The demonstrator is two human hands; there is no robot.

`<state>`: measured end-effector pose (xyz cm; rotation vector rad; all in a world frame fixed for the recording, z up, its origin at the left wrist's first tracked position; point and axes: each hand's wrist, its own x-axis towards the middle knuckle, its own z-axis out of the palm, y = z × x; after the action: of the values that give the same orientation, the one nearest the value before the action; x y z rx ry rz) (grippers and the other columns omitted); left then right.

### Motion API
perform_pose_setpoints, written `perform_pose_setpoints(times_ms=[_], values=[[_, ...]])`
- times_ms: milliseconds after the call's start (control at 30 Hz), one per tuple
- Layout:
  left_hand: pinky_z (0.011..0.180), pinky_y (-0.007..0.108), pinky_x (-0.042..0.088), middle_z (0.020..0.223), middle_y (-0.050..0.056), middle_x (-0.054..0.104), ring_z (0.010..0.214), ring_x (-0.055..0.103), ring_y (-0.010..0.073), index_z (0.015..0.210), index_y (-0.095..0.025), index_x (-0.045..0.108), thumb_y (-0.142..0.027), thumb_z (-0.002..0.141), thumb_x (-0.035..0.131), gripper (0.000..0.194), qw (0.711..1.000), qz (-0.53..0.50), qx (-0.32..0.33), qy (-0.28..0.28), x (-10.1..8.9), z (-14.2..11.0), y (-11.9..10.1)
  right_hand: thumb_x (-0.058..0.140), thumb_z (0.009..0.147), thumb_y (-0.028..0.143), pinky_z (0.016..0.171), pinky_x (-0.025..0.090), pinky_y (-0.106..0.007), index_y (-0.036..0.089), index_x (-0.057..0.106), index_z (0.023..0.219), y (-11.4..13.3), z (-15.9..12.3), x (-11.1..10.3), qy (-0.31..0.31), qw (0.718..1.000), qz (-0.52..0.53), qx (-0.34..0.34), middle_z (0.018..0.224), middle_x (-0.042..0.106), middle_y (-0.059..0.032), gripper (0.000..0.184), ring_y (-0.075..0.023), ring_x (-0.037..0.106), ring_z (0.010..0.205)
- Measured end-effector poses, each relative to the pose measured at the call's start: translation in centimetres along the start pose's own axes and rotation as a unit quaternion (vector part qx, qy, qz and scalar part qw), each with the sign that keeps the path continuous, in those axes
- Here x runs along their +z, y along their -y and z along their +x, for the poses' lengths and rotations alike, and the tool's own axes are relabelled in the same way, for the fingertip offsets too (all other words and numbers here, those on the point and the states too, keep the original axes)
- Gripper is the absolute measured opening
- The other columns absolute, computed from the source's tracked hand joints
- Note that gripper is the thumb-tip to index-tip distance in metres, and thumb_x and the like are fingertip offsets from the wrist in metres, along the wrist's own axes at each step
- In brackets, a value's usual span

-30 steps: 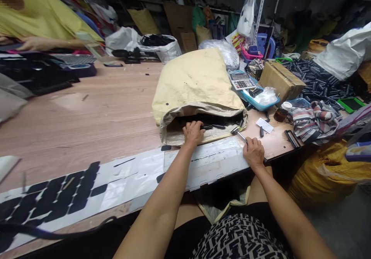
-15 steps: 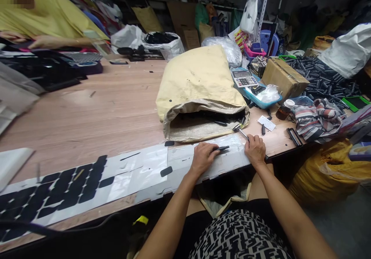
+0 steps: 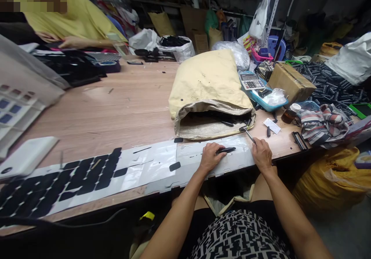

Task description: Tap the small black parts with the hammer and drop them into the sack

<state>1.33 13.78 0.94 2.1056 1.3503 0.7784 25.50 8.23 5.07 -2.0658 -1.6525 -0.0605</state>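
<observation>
My left hand is closed on a slim black pen-like piece, which lies low over the pale board along the table's near edge. My right hand grips the metal shaft of a small hammer. Its head points away from me, near the right corner of the bag's mouth. Just beyond both hands lies a cream sack on its side, its opening towards me with dark slender pieces inside. Black rounded patches stick to a white sheet on the left.
To the right are a calculator, a blue tray, a cardboard box, a brown bottle and a striped cloth. A yellow sack stands below the table edge. A person in yellow works at the far left.
The whole view has shifted, so things appear further right. The hammer's head stays near the sack's corner, and both hands keep their holds.
</observation>
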Motion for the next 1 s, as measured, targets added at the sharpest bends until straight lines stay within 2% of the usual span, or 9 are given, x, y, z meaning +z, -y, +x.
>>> perform_pose_setpoints(times_ms=[67,167,267,567,667,867,1000], values=[[0.092,0.041,0.04,0.096,0.003,0.07,0.099,0.056,0.0252,0.1,-0.025,0.073,-0.03,0.085,0.071,0.016,1.0,0.0,-0.006,0.004,0.1,0.1,0.0,0.048,0.095,0.025,0.085,0.048,-0.032,0.022,0.067,0.122,0.6,-1.4,-0.8,0.007,0.995,0.1,0.006,0.107,0.069,-0.0079,0.034,-0.0214,0.062,0.098],[0.091,0.04,0.04,0.093,0.003,0.069,0.099,0.055,0.0252,0.1,-0.025,0.074,-0.033,0.084,0.072,0.017,1.0,0.007,-0.014,0.004,0.2,0.3,0.1,0.05,0.095,0.031,0.09,0.053,-0.033,0.022,0.069,0.118,1.8,-3.8,-1.7,0.055,0.969,0.24,-0.002,0.114,0.072,-0.0072,0.031,-0.0209,0.066,0.103],[0.089,0.039,0.039,0.092,0.003,0.068,0.098,0.055,0.0246,0.101,-0.027,0.075,-0.034,0.084,0.073,0.018,1.0,0.01,-0.021,0.001,0.2,0.2,0.0,0.052,0.094,0.031,0.092,0.054,-0.034,0.021,0.071,0.115,2.9,-5.8,-2.1,0.097,0.952,0.292,-0.006,0.113,0.073,-0.0069,0.029,-0.0208,0.068,0.103],[0.086,0.037,0.039,0.086,0.002,0.065,0.093,0.053,0.023,0.093,-0.027,0.074,-0.03,0.083,0.074,0.011,1.0,0.009,-0.025,-0.001,-0.1,0.3,-0.3,0.048,0.097,0.027,0.093,0.052,-0.032,0.022,0.069,0.118,4.6,-7.2,-2.0,0.104,0.961,0.252,-0.053,0.106,0.073,-0.006,0.03,-0.019,0.068,0.1],[0.086,0.037,0.038,0.085,0.002,0.065,0.092,0.053,0.0227,0.092,-0.027,0.075,-0.03,0.082,0.074,0.01,1.0,0.001,-0.024,0.003,-0.1,0.3,-0.3,0.048,0.097,0.027,0.093,0.052,-0.032,0.021,0.069,0.117,4.5,-7.2,-1.8,0.112,0.964,0.237,-0.049,0.106,0.072,-0.006,0.03,-0.0194,0.068,0.1],[0.088,0.039,0.038,0.09,0.002,0.068,0.096,0.053,0.0236,0.098,-0.027,0.075,-0.031,0.082,0.075,0.016,1.0,-0.012,-0.021,0.0,0.0,0.3,-0.1,0.047,0.097,0.027,0.098,0.051,-0.033,0.022,0.068,0.12,4.1,-7.2,-2.0,0.074,0.968,0.239,-0.035,0.113,0.071,-0.0068,0.032,-0.0196,0.067,0.106],[0.088,0.04,0.039,0.09,0.002,0.068,0.095,0.053,0.0237,0.099,-0.027,0.075,-0.031,0.082,0.075,0.017,1.0,-0.008,-0.021,0.0,0.0,0.3,-0.2,0.048,0.096,0.026,0.096,0.051,-0.033,0.022,0.069,0.119,3.8,-7.2,-2.0,0.093,0.969,0.227,-0.029,0.11,0.072,-0.006,0.031,-0.0199,0.067,0.104]])
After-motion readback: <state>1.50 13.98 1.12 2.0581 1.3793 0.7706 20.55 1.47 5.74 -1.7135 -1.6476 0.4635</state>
